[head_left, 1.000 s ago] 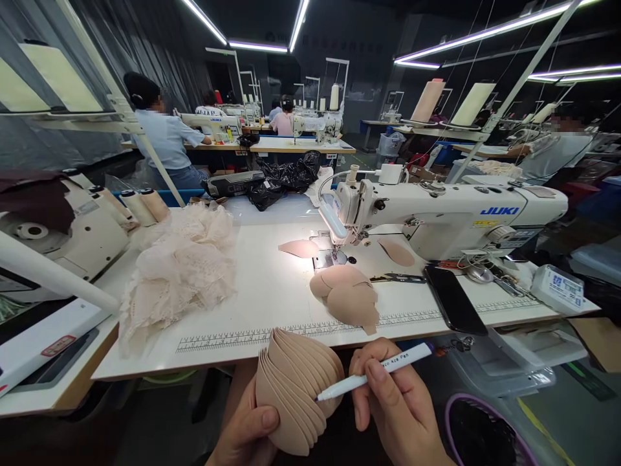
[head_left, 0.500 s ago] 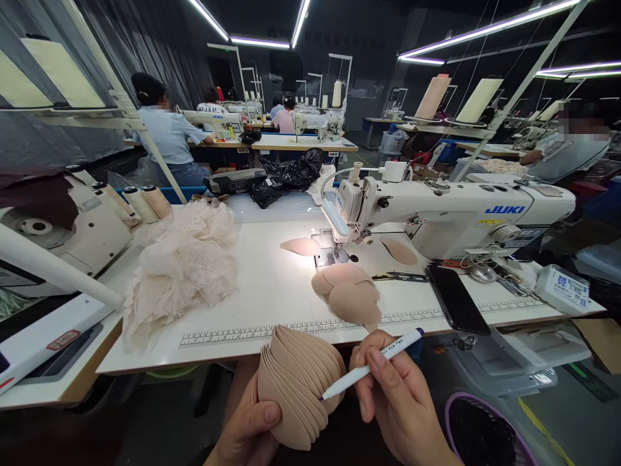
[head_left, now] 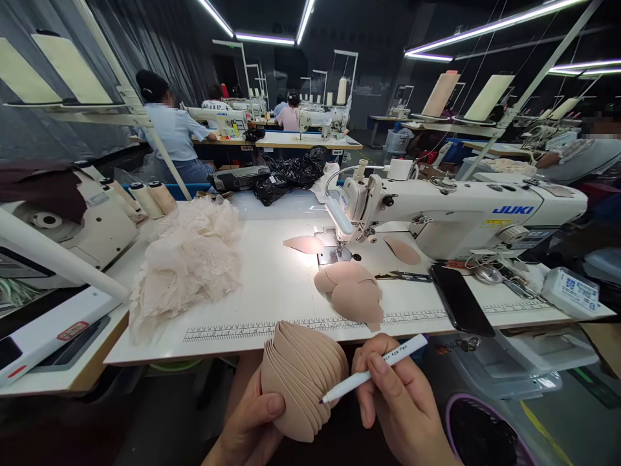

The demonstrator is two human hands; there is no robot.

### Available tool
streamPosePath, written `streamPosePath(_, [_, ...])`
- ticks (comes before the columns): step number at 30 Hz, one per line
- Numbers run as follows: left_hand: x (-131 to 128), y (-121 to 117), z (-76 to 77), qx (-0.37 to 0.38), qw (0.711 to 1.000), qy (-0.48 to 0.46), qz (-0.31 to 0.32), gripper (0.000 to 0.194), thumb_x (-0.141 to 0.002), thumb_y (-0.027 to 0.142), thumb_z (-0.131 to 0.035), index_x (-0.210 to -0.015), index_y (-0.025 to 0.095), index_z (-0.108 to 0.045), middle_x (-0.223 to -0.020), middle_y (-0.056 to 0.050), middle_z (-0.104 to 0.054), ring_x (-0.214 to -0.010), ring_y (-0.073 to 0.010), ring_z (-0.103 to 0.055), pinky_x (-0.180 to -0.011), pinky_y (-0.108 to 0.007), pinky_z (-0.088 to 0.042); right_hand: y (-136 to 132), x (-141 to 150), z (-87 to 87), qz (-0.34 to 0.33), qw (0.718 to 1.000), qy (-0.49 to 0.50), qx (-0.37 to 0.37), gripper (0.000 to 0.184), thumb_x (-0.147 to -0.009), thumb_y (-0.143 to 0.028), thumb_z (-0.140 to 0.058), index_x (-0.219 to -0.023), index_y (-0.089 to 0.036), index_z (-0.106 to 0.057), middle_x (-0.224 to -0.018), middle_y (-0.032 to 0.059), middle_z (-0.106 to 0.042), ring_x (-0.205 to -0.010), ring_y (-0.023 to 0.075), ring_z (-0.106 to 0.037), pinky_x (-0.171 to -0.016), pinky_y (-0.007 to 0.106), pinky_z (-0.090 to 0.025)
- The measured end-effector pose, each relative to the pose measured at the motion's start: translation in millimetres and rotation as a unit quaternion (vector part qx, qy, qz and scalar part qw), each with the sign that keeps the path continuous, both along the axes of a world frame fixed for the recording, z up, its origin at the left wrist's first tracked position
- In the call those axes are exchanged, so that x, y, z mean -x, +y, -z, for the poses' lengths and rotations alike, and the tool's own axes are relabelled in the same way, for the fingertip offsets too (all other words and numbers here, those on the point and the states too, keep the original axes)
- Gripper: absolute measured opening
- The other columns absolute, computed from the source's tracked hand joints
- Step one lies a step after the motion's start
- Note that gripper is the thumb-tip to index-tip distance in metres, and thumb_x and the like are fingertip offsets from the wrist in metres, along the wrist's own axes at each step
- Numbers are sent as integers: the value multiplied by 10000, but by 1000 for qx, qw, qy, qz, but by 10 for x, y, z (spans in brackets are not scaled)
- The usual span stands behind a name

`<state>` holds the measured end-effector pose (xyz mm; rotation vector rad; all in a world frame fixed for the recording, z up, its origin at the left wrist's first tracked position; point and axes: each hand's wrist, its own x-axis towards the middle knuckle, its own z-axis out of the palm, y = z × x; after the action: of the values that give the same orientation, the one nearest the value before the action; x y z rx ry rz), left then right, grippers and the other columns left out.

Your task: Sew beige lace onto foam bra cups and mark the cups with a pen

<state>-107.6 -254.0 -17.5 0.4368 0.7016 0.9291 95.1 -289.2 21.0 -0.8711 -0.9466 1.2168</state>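
My left hand [head_left: 257,411] is closed around a fanned stack of beige, leaf-shaped fabric pieces [head_left: 301,382], thumb across the front face. Between the thumb and fingers of my right hand [head_left: 395,388] is a white marker pen [head_left: 356,378] with a dark end. The pen's tip meets, or comes very close to, the layered edges at the stack's right side. More beige pieces [head_left: 356,301] lie overlapped on the table just beyond my hands. One single piece [head_left: 303,244] rests left of the needle and another [head_left: 402,251] right of it.
A white sewing machine [head_left: 456,207] stands on the table [head_left: 272,285], its lamp lit. Cream lace [head_left: 189,265] is heaped at left. A black phone [head_left: 460,298] and black snips [head_left: 405,276] lie at right. A purple-rimmed bin [head_left: 451,421] sits below. Other people work at machines behind.
The whole view has shifted slightly, moving the table rightward in the picture. The pen remains at the stack's right edges, its tip a little lower; both hands keep their holds.
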Motion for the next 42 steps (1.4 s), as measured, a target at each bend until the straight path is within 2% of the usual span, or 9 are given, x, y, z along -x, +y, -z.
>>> streamPosePath(6, [-29,-2,-42,-1,1000,-14,5,1036,-590,343,-1004,-1505,208,-537,-1133,-108,-774,-1005,-309,-752,-825,-335,-626,-52,48,-68,-17,1000,-1,26,380,-1036,-554,-605,-911,-197,-639,-523,-23,-622,-478,121,-533,-544,252,-413])
streamPosePath(11, [-16,12,-14,-18,999,-24,17,1032,-634,334,-984,-1538,231,-497,-1129,-96,-776,-1008,-292,-750,-799,-304,-616,-70,78,-136,30,998,-15,49,415,-997,-597,-648,-870,-201,-650,-501,-26,-598,-492,131,-522,-563,275,-396])
streamPosePath(17, [-20,35,-5,-47,997,-33,50,1046,-674,375,-953,-1572,192,-449,-1154,-134,-765,-1039,-329,-736,-816,-347,-617,-83,130,-184,8,998,-2,63,442,-964,-635,-672,-860,-205,-658,-507,-28,-586,-476,135,-537,-537,275,-416])
streamPosePath(25, [-42,14,-17,-43,997,-49,47,1000,-676,366,-941,-1549,199,-483,-1194,-151,-753,-1118,-383,-705,-945,-444,-582,-124,164,-163,27,998,-44,44,428,-984,-608,-662,-854,-201,-677,-518,-19,-610,-482,125,-550,-563,276,-394])
streamPosePath(30, [-42,89,-145,-51,999,-3,7,967,-646,335,-956,-1504,195,-534,-1274,-164,-728,-1185,-403,-674,-965,-439,-568,-117,131,-127,21,998,21,61,448,-951,-647,-682,-855,-211,-640,-501,-20,-613,-471,134,-531,-546,276,-353])
streamPosePath(34, [-109,411,-448,-137,988,65,-42,850,-665,259,-960,-1429,171,-597,-1242,-166,-748,-1156,-384,-684,-939,-436,-579,-66,65,-41,61,996,33,57,410,-964,-601,-685,-872,-205,-628,-522,-35,-583,-469,122,-502,-554,270,-335])
streamPosePath(36, [-183,675,-591,-163,977,94,-103,786,-632,208,-982,-1344,147,-655,-1192,-159,-771,-1124,-352,-695,-927,-409,-583,-39,36,20,58,996,38,57,404,-970,-596,-677,-884,-205,-626,-523,-27,-590,-459,122,-489,-527,261,-309])
streamPosePath(38, [-282,989,-691,-166,963,93,-190,705,-604,172,-988,-1249,151,-704,-1162,-125,-783,-1107,-308,-692,-900,-356,-583,-14,6,79,51,997,31,53,409,-977,-610,-657,-895,-211,-620,-504,-14,-600,-453,133,-487,-505,258,-300])
streamPosePath(42, [-538,1631,-783,-130,947,76,-284,389,-788,84,-832,-1146,181,-714,-1153,-45,-756,-1092,-211,-683,-871,-300,-579,19,-73,168,68,997,-8,42,437,-964,-641,-650,-889,-211,-615,-483,2,-598,-436,150,-506,-496,263,-345])
